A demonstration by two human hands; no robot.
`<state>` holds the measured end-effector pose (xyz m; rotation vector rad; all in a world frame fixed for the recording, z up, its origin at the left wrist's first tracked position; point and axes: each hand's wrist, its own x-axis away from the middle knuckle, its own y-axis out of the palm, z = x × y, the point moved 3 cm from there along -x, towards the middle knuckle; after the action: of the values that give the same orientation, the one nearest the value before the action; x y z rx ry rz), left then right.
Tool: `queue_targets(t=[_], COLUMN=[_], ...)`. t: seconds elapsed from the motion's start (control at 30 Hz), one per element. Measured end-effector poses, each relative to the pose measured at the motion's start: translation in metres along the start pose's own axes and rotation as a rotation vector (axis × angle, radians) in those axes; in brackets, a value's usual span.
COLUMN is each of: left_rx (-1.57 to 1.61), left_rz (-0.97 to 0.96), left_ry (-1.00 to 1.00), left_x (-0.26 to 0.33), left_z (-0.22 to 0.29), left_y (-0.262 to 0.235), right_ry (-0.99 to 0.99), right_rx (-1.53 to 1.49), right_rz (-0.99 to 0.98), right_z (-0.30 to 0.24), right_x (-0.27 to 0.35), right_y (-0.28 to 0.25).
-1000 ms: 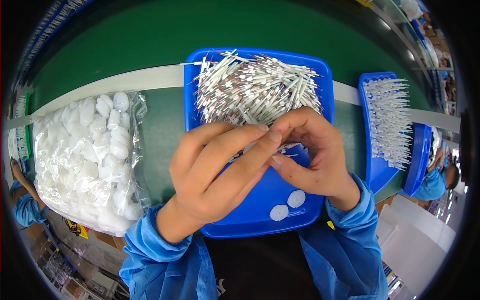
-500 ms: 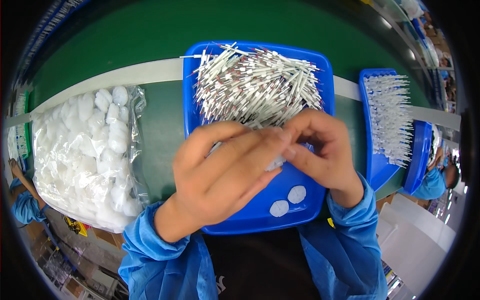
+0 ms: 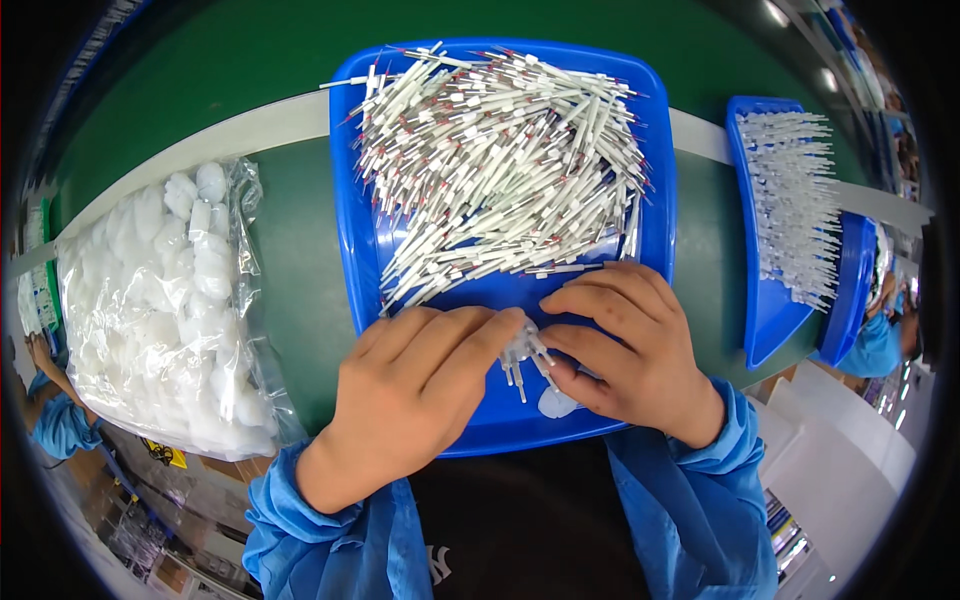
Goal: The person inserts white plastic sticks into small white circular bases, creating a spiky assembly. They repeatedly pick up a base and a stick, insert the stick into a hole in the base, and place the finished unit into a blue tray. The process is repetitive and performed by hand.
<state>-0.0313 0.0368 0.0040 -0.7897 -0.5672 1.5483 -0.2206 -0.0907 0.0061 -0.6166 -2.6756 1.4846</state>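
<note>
Over the near part of a blue tray (image 3: 362, 305), both hands meet at a small pale round piece (image 3: 524, 347) with several thin white pegs sticking out toward me. My left hand (image 3: 405, 395) pinches it from the left, fingertips at its far edge. My right hand (image 3: 635, 350) is closed against its right side, thumb and index finger at one of the pegs. Just below the right thumb lies a flat white disc (image 3: 556, 403), partly covered by that hand. Beyond my hands, a heap of thin white sticks (image 3: 510, 150) with reddish ends and metal tips fills the tray.
At the left lies a clear plastic bag (image 3: 160, 320) packed with white round pieces. On the right, a second blue tray (image 3: 768, 335) holds rows of upright pegged pieces (image 3: 790, 200), beside another blue tray (image 3: 850, 285). Other people's blue sleeves show at both edges.
Both hands have drawn nearer to me and turned, so the pegs on the held piece now show. My view has shifted, showing more of the stick heap; the right hand now covers part of the loose discs.
</note>
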Motion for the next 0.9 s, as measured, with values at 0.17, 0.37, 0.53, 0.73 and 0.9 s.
queue_targets(t=[0.17,0.37,0.53,0.73,0.9], left_rx=[0.012,0.011,0.014,0.007,0.077], left_rz=[-0.013,-0.026,-0.053,-0.047,0.01], left_ry=[0.023,0.034,0.047,0.025,-0.048], left_x=[-0.005,-0.006,-0.017,-0.021,0.002], left_z=[-0.002,-0.004,-0.003,0.008,0.007], left_y=[0.001,0.004,0.002,0.005,-0.001], right_ry=[0.017,-0.023,0.03,-0.04,0.139], right_rx=[-0.03,-0.009,0.061,0.164,0.048], right_rz=[0.029,0.043,0.02,0.177,0.438], right_z=[-0.002,-0.004,-0.01,-0.006,0.001], right_x=[-0.003,-0.002,0.001,0.012,0.07], right_y=[0.002,0.007,0.004,0.014,-0.035])
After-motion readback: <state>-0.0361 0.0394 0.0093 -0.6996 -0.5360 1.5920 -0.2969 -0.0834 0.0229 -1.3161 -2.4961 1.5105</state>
